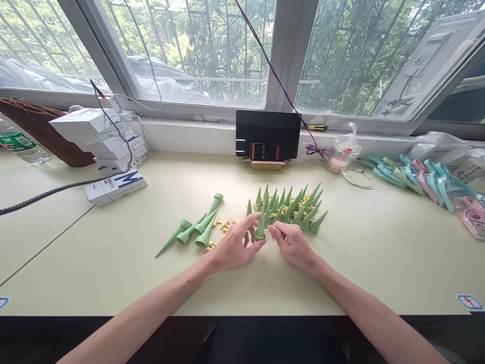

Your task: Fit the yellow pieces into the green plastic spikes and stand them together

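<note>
Looks like single-piece handling: the left hand grips an upright green cone in front of the standing cones on the counter; beside it, the right hand pinches what seems a yellow peg. Any next move calls for a steady touch. The cones taper smoothly, plastic-looking, from ribbed caps.

The pale table carries green spikes, yellow pieces and white boxes

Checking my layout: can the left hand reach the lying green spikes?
Probably yes: only yellow pieces sit between the left hand and the lying green spikes, though its upright spike may need releasing.
</note>
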The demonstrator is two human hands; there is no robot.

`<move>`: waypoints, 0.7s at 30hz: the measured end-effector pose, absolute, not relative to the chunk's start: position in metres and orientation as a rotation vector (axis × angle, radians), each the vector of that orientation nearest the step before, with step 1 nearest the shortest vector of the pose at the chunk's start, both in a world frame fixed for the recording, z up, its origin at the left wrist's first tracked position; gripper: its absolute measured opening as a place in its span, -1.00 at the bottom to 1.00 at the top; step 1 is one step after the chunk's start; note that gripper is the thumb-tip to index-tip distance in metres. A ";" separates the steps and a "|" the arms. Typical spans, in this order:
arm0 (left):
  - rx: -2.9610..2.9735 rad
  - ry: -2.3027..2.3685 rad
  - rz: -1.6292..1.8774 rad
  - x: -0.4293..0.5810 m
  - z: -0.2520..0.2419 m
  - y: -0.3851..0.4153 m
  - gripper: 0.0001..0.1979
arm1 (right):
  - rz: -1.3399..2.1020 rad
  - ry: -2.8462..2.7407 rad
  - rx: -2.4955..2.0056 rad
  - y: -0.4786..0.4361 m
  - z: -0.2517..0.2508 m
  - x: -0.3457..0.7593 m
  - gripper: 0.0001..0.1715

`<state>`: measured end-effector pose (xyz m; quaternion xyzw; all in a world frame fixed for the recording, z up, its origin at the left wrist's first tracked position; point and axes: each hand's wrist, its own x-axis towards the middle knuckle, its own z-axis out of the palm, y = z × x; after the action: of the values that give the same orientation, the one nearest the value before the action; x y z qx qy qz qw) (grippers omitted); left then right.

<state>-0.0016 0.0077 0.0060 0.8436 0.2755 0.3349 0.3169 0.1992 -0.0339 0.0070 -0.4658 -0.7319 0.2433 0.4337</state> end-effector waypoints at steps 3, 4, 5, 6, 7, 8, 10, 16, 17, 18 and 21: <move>2.136 0.733 0.863 -0.001 0.009 0.008 -0.43 | 0.605 -1.826 -1.169 -0.034 0.005 0.199 -0.48; 2.103 0.738 0.851 -0.001 0.010 0.007 -0.43 | 0.609 -1.824 -1.170 -0.034 0.005 0.199 -0.48; 2.068 0.740 0.837 -0.001 0.012 0.007 -0.44 | 0.613 -1.821 -1.170 -0.034 0.004 0.199 -0.48; 2.030 0.739 0.824 -0.001 0.015 0.007 -0.45 | 0.619 -1.817 -1.168 -0.034 0.004 0.199 -0.49; 1.991 0.735 0.811 -0.001 0.017 0.008 -0.48 | 0.624 -1.811 -1.164 -0.034 0.004 0.199 -0.49; 1.953 0.727 0.793 -0.001 0.019 0.008 -0.51 | 0.631 -1.807 -1.160 -0.034 0.004 0.199 -0.49; 1.881 0.709 0.754 -0.001 0.024 0.008 -0.62 | 0.649 -1.805 -1.151 -0.034 0.003 0.199 -0.50; 1.657 0.694 0.690 0.001 0.029 0.009 -0.73 | 0.691 -1.831 -1.143 -0.033 0.002 0.199 -0.51; 1.629 0.705 0.683 0.002 0.030 0.009 -0.72 | 0.692 -1.837 -1.141 -0.033 0.002 0.199 -0.51; 1.606 0.714 0.676 0.002 0.030 0.009 -0.71 | 0.694 -1.841 -1.139 -0.033 0.002 0.199 -0.51; 1.569 0.736 0.678 0.002 0.031 0.008 -0.71 | 0.705 -1.846 -1.135 -0.033 0.003 0.198 -0.56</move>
<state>0.0024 0.0081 0.0310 0.6760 0.3171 0.2920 0.5977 0.1979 -0.0334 0.0028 -0.4524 -0.7358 0.2811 0.4181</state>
